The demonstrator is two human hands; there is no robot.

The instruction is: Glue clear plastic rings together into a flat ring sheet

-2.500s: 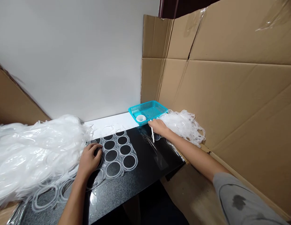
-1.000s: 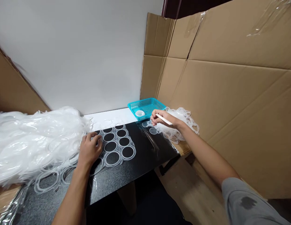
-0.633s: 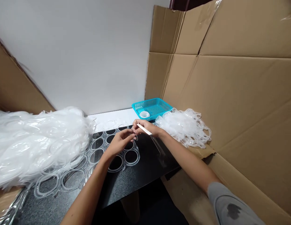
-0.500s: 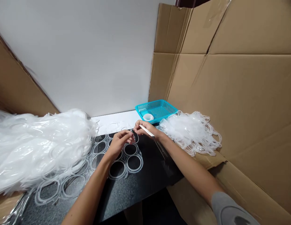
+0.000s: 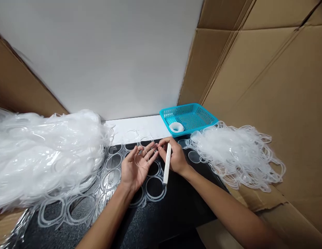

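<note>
While a stick [image 5: 166, 168] is clenched in the right hand [image 5: 176, 158] near the basket [image 5: 196, 117], a clear ring [image 5: 141, 159] is cradled on the open left hand [image 5: 137, 170].

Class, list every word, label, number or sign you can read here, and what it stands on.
None can be read: the blue basket, the cardboard, the wall and the white stick in the right hand bear no visible writing.
</note>
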